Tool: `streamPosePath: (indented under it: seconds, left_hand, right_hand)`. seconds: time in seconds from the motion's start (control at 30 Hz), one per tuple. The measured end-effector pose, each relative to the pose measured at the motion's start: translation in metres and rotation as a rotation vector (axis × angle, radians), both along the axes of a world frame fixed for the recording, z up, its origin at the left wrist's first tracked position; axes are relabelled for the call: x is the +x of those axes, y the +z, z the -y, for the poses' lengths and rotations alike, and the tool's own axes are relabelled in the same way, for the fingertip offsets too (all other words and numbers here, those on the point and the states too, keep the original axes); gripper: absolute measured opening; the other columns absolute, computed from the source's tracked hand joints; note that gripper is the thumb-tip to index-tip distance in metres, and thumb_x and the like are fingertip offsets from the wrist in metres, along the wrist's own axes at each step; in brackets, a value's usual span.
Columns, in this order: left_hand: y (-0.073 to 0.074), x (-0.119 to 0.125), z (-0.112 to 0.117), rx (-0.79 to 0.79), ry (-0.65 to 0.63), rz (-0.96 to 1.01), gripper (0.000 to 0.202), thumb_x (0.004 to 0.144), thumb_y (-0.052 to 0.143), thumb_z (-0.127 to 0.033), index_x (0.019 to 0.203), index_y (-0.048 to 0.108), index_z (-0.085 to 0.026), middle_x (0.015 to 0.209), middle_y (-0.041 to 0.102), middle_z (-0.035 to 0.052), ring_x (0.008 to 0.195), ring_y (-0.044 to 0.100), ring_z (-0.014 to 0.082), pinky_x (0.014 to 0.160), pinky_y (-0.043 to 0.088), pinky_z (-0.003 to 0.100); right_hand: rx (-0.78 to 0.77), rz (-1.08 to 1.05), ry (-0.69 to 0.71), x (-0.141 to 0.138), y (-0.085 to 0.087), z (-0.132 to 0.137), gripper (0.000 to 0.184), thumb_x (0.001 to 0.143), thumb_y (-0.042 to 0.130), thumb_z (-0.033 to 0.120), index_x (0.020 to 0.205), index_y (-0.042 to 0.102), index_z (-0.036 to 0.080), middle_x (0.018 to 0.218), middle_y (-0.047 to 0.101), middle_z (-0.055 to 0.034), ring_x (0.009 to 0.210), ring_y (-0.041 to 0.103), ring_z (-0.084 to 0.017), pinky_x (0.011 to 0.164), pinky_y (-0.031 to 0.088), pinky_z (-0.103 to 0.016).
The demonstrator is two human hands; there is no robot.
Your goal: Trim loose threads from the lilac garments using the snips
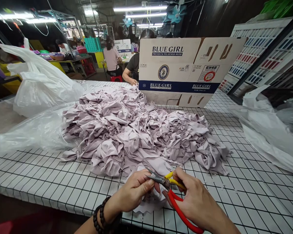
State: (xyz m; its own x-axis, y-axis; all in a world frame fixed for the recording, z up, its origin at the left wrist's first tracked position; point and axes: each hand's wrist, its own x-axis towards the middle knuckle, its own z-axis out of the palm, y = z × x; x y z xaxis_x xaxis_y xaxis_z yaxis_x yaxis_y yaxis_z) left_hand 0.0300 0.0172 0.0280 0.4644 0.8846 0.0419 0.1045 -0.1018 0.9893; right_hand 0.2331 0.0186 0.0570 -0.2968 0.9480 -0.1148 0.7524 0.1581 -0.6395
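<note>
My left hand [136,188], with a dark bead bracelet [100,213] at its wrist, pinches a piece of pale mauve fabric [146,208] near the table's front edge. My right hand [195,198] grips scissors [164,182] with red and yellow handles. Their blades are parted and point left, close to the left fingertips and the cloth between them. What lies between the blades is too small to make out. Just beyond both hands spreads a large heap of crumpled pale mauve fabric pieces [127,130].
A white table [254,175] with black grid lines carries everything. Behind the heap stands a Blue Girl beer carton [171,65]. Plastic bags [44,87] lie left, more white plastic [266,126] right. Across the table a person [133,66] sits partly behind the carton.
</note>
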Motion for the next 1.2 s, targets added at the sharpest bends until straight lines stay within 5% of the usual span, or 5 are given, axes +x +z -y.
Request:
streamPosePath:
  seconds: [1.2]
  left_hand:
    - [0.002,-0.003,0.004,-0.184,-0.086,0.160,0.047,0.092,0.046,-0.050,0.077,0.067,-0.011,0.068,0.045,0.0003,0.056,0.042,0.0091,0.052,0.033,0.021]
  right_hand:
    - [0.107,0.001,0.110,0.007,-0.014,-0.004,0.032,0.071,0.058,0.026,0.064,0.027,0.024,0.054,0.034,0.0089,0.050,0.028,-0.009,0.045,0.027,-0.021]
